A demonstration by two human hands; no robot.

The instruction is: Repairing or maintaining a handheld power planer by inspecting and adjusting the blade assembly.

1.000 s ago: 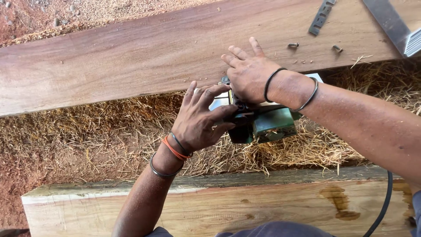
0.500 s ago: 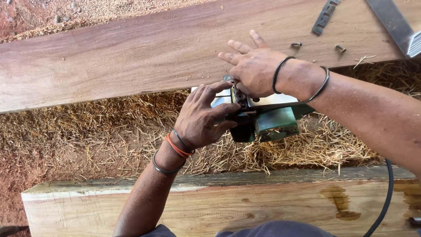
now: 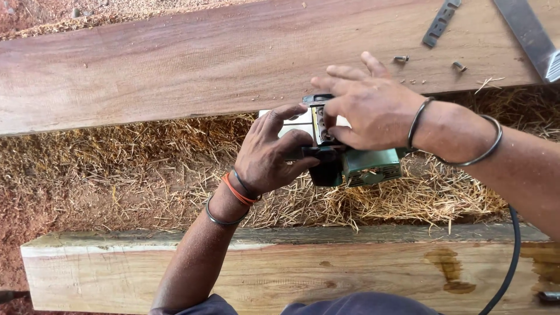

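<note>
Planer: a green power planer (image 3: 356, 163) sits in the middle of the frame, flipped over, on wood shavings (image 3: 116, 169).
Left hand: the left hand (image 3: 271, 154) wraps its fingers around the planer's left end.
Right hand: the right hand (image 3: 364, 108) lies on top, thumb and fingers pinching at the metal part.
Plank: a long brown plank (image 3: 175, 64) runs across the top.
Beam: a pale beam (image 3: 280, 268) lies along the bottom.
Screws: two screws (image 3: 401, 58) and a metal strip (image 3: 440, 23) rest on the plank, upper right.
Cord: a black cord (image 3: 510, 262) hangs at lower right.
</note>
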